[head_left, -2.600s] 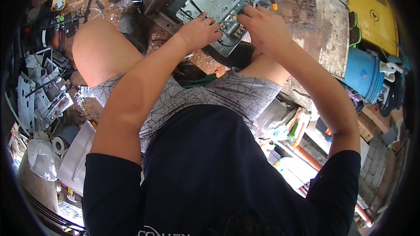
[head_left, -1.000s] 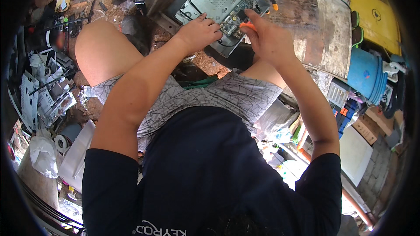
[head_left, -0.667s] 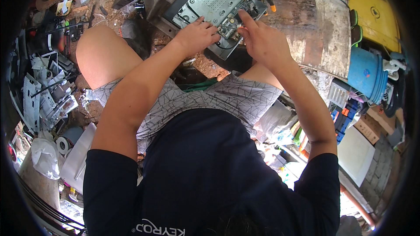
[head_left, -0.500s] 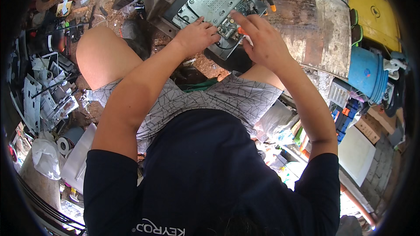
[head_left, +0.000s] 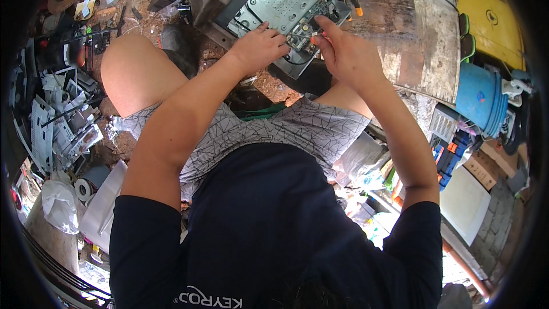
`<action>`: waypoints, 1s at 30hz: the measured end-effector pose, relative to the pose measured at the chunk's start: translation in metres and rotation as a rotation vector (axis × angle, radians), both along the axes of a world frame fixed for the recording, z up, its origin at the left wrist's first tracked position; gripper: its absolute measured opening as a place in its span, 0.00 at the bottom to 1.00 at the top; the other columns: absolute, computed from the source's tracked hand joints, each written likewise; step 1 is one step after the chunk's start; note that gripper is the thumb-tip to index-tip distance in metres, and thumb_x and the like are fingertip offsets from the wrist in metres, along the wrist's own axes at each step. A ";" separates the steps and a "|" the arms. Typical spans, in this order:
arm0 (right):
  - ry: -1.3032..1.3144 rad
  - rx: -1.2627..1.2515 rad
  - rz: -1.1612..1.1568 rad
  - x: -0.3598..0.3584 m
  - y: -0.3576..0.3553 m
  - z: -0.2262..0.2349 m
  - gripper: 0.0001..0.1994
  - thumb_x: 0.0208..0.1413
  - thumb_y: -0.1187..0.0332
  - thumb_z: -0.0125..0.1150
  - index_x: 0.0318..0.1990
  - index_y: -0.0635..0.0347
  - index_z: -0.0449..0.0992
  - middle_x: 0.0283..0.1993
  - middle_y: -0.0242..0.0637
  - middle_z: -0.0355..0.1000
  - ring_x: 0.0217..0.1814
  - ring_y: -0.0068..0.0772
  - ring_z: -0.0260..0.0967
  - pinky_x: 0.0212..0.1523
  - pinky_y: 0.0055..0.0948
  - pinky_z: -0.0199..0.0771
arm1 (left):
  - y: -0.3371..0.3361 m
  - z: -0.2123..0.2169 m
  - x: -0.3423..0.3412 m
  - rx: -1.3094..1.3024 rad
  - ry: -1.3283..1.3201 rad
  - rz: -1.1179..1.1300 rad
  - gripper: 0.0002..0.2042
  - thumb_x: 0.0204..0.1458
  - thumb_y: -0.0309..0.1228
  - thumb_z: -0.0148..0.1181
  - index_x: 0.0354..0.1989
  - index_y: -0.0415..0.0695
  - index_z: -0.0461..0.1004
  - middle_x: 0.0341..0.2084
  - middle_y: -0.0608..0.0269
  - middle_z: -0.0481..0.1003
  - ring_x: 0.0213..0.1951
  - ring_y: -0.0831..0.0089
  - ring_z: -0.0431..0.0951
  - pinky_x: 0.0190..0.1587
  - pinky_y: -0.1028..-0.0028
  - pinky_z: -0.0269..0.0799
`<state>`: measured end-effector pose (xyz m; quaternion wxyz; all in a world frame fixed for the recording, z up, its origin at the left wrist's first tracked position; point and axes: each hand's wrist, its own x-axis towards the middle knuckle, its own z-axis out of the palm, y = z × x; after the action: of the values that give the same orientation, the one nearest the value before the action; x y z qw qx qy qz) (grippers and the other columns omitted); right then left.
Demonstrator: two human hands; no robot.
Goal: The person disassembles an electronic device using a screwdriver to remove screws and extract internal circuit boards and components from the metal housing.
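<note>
grey metal chassis (head_left: 284, 1) at twelve o'clock is mid-strip: left hand (head_left: 258, 49) presses open-fingered, steadying. right hand (head_left: 347, 52) pinches something small, orange-tipped; the next pull likely needs care.

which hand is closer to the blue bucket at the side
Right. The right hand is over the metal chassis's circuit-board edge, nearer the blue bucket; the left hand rests further away on the chassis.
</note>
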<state>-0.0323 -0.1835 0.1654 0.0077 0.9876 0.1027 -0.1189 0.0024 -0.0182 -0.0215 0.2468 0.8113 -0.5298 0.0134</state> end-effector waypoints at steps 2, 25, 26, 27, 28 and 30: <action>-0.151 0.054 0.060 -0.001 -0.004 -0.001 0.16 0.55 0.68 0.59 0.53 0.50 0.72 0.38 0.40 0.72 0.32 0.44 0.74 0.31 0.37 0.77 | 0.001 0.003 0.000 0.027 0.017 -0.016 0.13 0.44 0.29 0.59 0.41 0.50 0.73 0.44 0.66 0.71 0.52 0.66 0.72 0.63 0.59 0.62; -0.410 1.287 -1.302 -0.057 -0.092 -0.154 0.24 0.52 0.73 0.58 0.56 0.67 0.61 0.39 0.40 0.69 0.38 0.34 0.71 0.42 0.33 0.72 | -0.107 0.047 0.048 0.193 0.790 0.582 0.29 0.49 0.45 0.61 0.51 0.31 0.71 0.44 0.39 0.76 0.49 0.50 0.76 0.52 0.63 0.69; -0.468 1.178 -1.300 -0.051 -0.093 -0.173 0.24 0.52 0.71 0.59 0.55 0.68 0.61 0.39 0.43 0.69 0.38 0.38 0.71 0.43 0.36 0.71 | -0.111 0.046 0.049 0.213 0.780 0.596 0.28 0.49 0.45 0.60 0.50 0.30 0.71 0.44 0.38 0.75 0.49 0.49 0.76 0.53 0.62 0.69; -0.505 1.140 -1.275 -0.044 -0.088 -0.177 0.24 0.53 0.69 0.58 0.56 0.68 0.61 0.39 0.46 0.70 0.39 0.43 0.71 0.44 0.39 0.70 | -0.113 0.043 0.050 0.232 0.770 0.615 0.28 0.49 0.44 0.60 0.49 0.29 0.71 0.44 0.37 0.75 0.49 0.48 0.76 0.53 0.61 0.70; -0.542 1.098 -1.245 -0.037 -0.083 -0.175 0.24 0.54 0.68 0.58 0.56 0.68 0.60 0.39 0.48 0.70 0.39 0.47 0.71 0.45 0.41 0.69 | -0.114 0.038 0.050 0.247 0.761 0.634 0.28 0.49 0.44 0.60 0.48 0.29 0.72 0.44 0.37 0.75 0.49 0.48 0.76 0.53 0.60 0.70; -0.615 1.051 -1.227 -0.029 -0.069 -0.169 0.23 0.56 0.66 0.57 0.56 0.68 0.60 0.40 0.53 0.71 0.42 0.55 0.70 0.46 0.44 0.68 | -0.111 0.029 0.052 0.223 0.762 0.655 0.27 0.48 0.45 0.61 0.45 0.29 0.73 0.43 0.37 0.75 0.49 0.48 0.76 0.52 0.61 0.70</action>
<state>-0.0613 -0.2529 -0.0031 -0.4879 0.7323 -0.4137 0.2336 0.0546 -0.1293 0.0076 0.3173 0.9033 -0.1185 -0.2632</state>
